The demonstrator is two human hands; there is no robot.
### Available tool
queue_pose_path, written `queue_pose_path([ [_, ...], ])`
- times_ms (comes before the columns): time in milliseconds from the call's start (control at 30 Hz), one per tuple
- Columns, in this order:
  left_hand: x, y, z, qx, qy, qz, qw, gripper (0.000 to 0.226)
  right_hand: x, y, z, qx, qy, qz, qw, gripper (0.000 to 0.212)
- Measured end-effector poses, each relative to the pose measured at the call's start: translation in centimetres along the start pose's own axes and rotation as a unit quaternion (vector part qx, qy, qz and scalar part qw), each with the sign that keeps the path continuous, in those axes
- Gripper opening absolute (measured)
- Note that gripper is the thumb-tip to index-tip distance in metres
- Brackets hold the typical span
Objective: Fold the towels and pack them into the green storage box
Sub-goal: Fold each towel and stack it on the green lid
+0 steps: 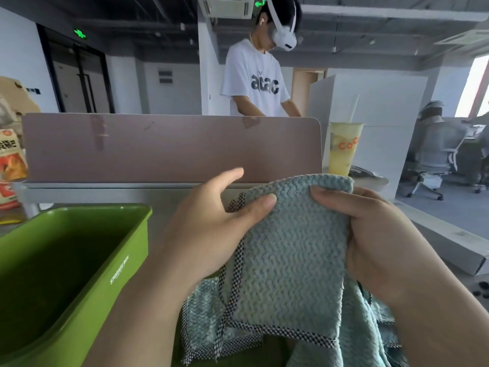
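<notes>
A folded pale blue towel [288,255] with a checked black-and-white border is held up in front of me, above the desk. My left hand [211,229] pinches its left edge, thumb on the front face. My right hand [370,234] grips its right edge, thumb across the upper front. Below the folded towel, more pale blue towels [209,321] lie crumpled near the desk's front. The green storage box [127,263] stands to the left of my hands, open at the top, with nothing visible inside it.
A pinkish desk divider [158,147] runs across behind my hands. A yellow drink cup [344,147] with a straw stands at its right end. Snack packets [10,165] sit at far left. A person in a white T-shirt [254,80] stands beyond the divider. Office chairs are at right.
</notes>
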State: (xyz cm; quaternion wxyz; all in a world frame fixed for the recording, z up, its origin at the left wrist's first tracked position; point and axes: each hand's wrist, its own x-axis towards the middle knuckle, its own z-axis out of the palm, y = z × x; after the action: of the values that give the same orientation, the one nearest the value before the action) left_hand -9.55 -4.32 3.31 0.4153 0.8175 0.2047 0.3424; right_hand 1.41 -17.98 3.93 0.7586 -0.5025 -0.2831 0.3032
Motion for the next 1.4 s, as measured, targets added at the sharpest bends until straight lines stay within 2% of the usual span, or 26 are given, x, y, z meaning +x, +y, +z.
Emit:
queue_pose_path([
  [167,0.0,-0.1,0.2,0.067,0.052,0.087,0.993,0.052,-0.2,-0.1,0.2,-0.007,-0.012,0.008,1.000,0.030],
  [367,-0.3,0.1,0.2,0.076,0.022,0.116,0.990,0.037,0.1,0.0,-0.3,-0.015,-0.004,0.013,1.000,0.021],
  [533,0.1,-0.1,0.0,-0.017,0.056,0.093,0.994,0.026,0.2,-0.1,-0.6,-0.026,0.013,-0.008,1.000,0.020],
  [633,0.3,-0.4,0.1,-0.114,0.068,0.077,0.988,0.022,0.1,0.0,-0.6,-0.031,0.042,-0.029,0.998,0.033],
  [733,0.6,-0.7,0.3,-0.193,0.023,0.035,0.980,0.024,0.2,0.2,-0.5,-0.067,0.082,-0.050,0.993,0.052],
  [833,0.9,-1.0,0.4,-0.214,0.012,0.010,0.977,0.022,0.3,0.3,-0.7,-0.107,0.112,-0.055,0.986,0.077],
  [867,0.9,-1.1,0.4,-0.218,0.011,0.007,0.976,0.021,0.3,0.4,-0.7,-0.120,0.104,-0.059,0.986,0.073],
  [933,1.0,-1.3,0.4,-0.218,0.012,0.015,0.976,0.017,0.1,0.3,-0.6,-0.145,0.077,-0.068,0.984,0.049],
  [1000,0.9,-1.4,0.4,-0.196,0.031,0.030,0.980,0.011,0.1,0.4,-0.7,-0.151,0.071,-0.079,0.983,0.034],
  [1133,0.9,-1.2,0.3,-0.183,0.077,0.038,0.979,0.010,0.0,0.2,-0.9,-0.150,0.067,-0.099,0.981,0.031],
  [1267,0.8,-1.0,0.2,-0.160,0.078,0.065,0.982,0.009,-0.2,0.0,-0.9,-0.171,0.080,-0.141,0.972,0.024],
  [1400,0.8,-1.1,-0.1,-0.136,0.046,0.079,0.986,0.035,-0.5,-0.3,-0.9,-0.254,0.070,-0.170,0.950,0.041],
])
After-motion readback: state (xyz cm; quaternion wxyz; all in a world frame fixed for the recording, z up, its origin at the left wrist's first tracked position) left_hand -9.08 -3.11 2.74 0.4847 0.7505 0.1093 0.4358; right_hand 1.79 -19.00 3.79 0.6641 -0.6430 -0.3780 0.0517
